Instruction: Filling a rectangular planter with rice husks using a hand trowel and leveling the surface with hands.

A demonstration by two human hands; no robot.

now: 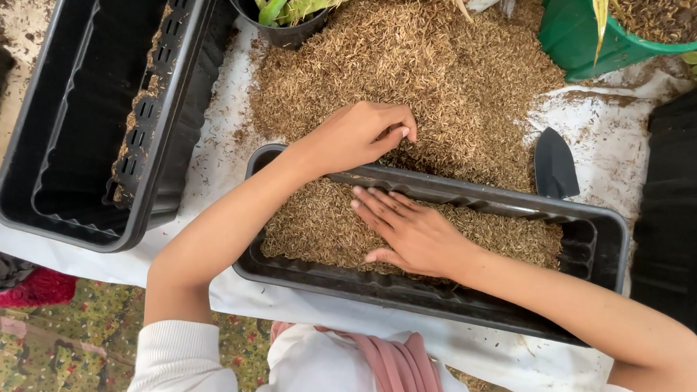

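A long black planter trough [600, 257] lies in front of me on a white sheet, partly filled with brown husk. My right hand [410, 231] lies flat, fingers together, palm down on the husk inside the trough. My left hand [364, 133] reaches past the trough's far rim into a big heap of husk [426, 73], fingers curled into it. Whether it holds any husk is hidden by the fingers.
An empty black trough [90, 127] stands at the left with a perforated black insert [150, 114] leaning in it. A black trowel blade [555, 163] lies right of the heap. A black pot with a green plant [283, 10], a green pot [587, 41] and another black trough [678, 197] ring the area.
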